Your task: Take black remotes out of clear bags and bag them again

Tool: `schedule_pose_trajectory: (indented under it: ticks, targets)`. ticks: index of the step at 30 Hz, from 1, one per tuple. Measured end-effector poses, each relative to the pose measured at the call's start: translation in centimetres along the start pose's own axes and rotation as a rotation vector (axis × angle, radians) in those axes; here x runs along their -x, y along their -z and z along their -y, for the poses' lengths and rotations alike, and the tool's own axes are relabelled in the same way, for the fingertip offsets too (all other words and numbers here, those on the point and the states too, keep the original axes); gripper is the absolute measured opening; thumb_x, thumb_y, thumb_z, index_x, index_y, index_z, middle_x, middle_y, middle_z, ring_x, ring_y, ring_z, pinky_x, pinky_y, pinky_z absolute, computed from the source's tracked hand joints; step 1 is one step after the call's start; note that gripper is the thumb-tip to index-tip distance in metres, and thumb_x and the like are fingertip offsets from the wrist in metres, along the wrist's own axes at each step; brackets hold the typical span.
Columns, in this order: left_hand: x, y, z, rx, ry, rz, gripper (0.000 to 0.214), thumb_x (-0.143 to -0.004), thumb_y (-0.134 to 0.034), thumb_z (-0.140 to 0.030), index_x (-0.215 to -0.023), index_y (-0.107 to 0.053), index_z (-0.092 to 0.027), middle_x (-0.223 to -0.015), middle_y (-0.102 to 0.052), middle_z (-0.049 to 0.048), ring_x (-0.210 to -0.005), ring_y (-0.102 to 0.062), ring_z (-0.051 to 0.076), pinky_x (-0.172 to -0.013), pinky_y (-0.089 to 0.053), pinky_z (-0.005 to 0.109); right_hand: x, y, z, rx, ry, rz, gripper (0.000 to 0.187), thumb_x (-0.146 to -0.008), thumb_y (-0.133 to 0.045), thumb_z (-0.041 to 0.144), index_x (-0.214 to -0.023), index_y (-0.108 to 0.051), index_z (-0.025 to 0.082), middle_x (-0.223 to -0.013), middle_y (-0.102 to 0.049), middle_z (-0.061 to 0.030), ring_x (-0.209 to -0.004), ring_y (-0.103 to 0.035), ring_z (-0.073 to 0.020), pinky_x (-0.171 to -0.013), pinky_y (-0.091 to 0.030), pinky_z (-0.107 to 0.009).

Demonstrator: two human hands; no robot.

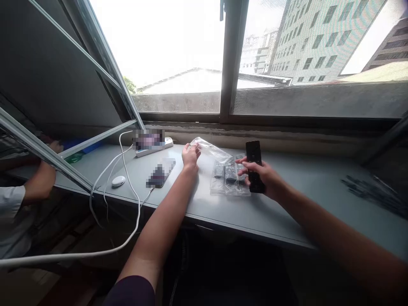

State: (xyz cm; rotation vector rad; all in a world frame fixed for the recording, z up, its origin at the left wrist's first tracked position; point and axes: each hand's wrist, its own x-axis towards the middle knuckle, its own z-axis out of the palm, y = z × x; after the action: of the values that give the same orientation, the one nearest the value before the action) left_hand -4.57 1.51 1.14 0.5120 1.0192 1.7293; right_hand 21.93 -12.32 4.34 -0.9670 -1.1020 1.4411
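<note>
My left hand (190, 156) pinches the end of a clear plastic bag (212, 149), which stretches rightward above the table. In my right hand (263, 175) is a slim black remote control (253, 148), held upright between the thumb and fingers. Beneath and between the hands lie clear bags with grey packets (231, 175) on the table. The fingers of my right hand partly cover these packets.
A grey table (296, 212) runs below the window. Left of my arm are a phone (161, 172) on a cable, a white round device (118, 181) and a power strip (154, 148). Dark slim items (372, 191) lie at right. Another person's arm (41, 178) shows beyond the metal frame.
</note>
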Motion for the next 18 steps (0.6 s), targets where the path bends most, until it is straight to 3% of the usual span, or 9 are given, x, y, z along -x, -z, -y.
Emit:
schedule_pose_trajectory:
  ticks: [2, 4, 7, 10, 13, 18]
  targets:
    - [0.3, -0.2, 0.0, -0.028, -0.005, 0.044, 0.079, -0.1, -0.085, -0.017, -0.17, -0.049, -0.019, -0.112, -0.082, 0.0047, -0.087, -0.077, 0.009, -0.08, -0.06, 0.019, 0.2, -0.3, 0.2, 0.026, -0.001, -0.019, 0.033, -0.089, -0.095, 0.041, -0.111, -0.08, 0.022, -0.145, -0.075, -0.0134, -0.089, -0.081, -0.0242, -0.046, -0.053, -0.025]
    - [0.6, -0.3, 0.0, -0.067, -0.003, 0.095, 0.087, -0.098, -0.087, -0.017, -0.174, -0.046, -0.019, -0.109, -0.082, 0.0039, -0.086, -0.076, 0.009, -0.083, -0.061, 0.02, 0.4, -0.7, 0.4, 0.052, -0.034, 0.018, 0.04, -0.093, -0.092, 0.043, -0.126, -0.081, 0.023, -0.142, -0.077, -0.0153, -0.096, -0.085, -0.0288, -0.045, -0.054, -0.025]
    - [1.0, -0.5, 0.1, -0.113, 0.013, 0.173, 0.098, -0.092, -0.092, -0.019, -0.177, -0.044, -0.021, -0.105, -0.082, 0.0028, -0.087, -0.076, 0.011, -0.088, -0.061, 0.024, 0.7, -1.0, 0.6, 0.098, -0.11, 0.078, 0.057, -0.1, -0.086, 0.046, -0.15, -0.072, 0.022, -0.108, -0.086, -0.0155, -0.073, -0.082, -0.0239, -0.046, -0.054, -0.025]
    - [1.3, -0.8, 0.4, -0.158, 0.01, 0.256, 0.096, -0.089, -0.094, -0.021, -0.174, -0.05, -0.022, -0.108, -0.082, 0.0044, -0.089, -0.076, 0.012, -0.088, -0.06, 0.025, 0.7, -0.7, 0.4, 0.153, -0.197, 0.149, 0.066, -0.105, -0.081, 0.047, -0.163, -0.065, 0.021, -0.089, -0.086, -0.0128, -0.049, -0.067, -0.0155, -0.046, -0.054, -0.024]
    - [1.6, -0.9, 0.5, -0.206, -0.013, 0.341, 0.078, -0.087, -0.093, -0.024, -0.161, -0.067, -0.024, -0.114, -0.083, 0.006, -0.092, -0.075, 0.013, -0.085, -0.058, 0.024, 0.6, -0.2, 0.0, 0.181, -0.25, 0.241, 0.062, -0.103, -0.084, 0.05, -0.156, -0.073, 0.019, -0.096, -0.088, -0.0156, -0.047, -0.065, -0.014, -0.045, -0.054, -0.024]
    - [1.9, -1.1, 0.6, -0.282, 0.017, 0.449, 0.04, -0.085, -0.09, -0.039, -0.122, -0.088, -0.024, -0.119, -0.083, 0.0073, -0.094, -0.073, 0.017, -0.076, -0.052, 0.025, 0.7, -0.6, -0.4, 0.157, -0.228, 0.303, 0.043, -0.096, -0.093, 0.049, -0.125, -0.089, 0.018, -0.148, -0.079, -0.0202, -0.071, -0.081, -0.019, -0.044, -0.058, -0.023]
